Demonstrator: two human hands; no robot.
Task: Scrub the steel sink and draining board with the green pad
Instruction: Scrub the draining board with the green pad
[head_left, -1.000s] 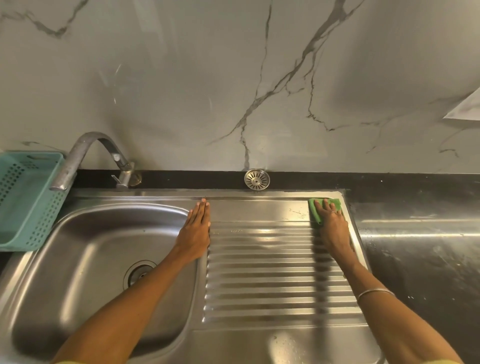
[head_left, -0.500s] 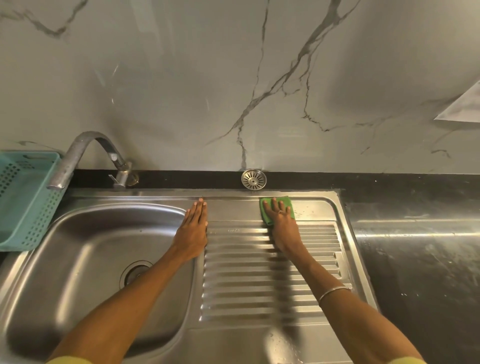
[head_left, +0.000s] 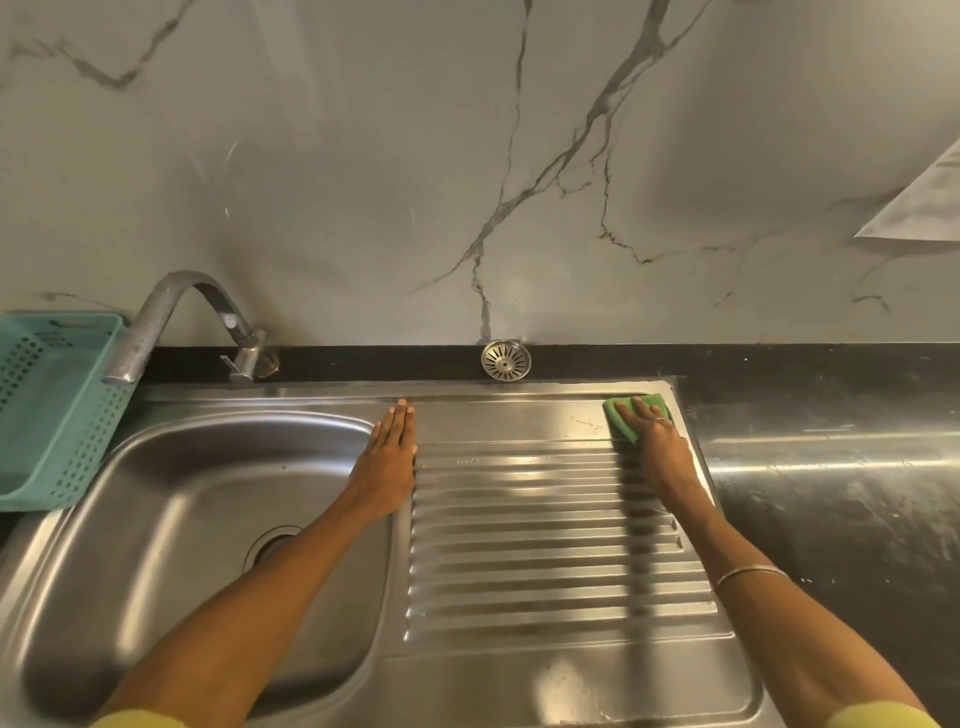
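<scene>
kitchen | steel sink (head_left: 171, 499), tap (head_left: 171, 317), marble wall (head_left: 363, 182), dark counter (head_left: 831, 493)

Dim, warm, even light falls from above and behind the camera. Soft white glare streaks cross the ribs of the draining board (head_left: 545, 525) and the black countertop (head_left: 831, 493). The forearms cast faint dark shadows on the steel. The marble wall (head_left: 363, 156) darkens toward its corners, and wide-angle distortion bows the sink (head_left: 156, 519) edges; focus is slightly soft throughout
</scene>
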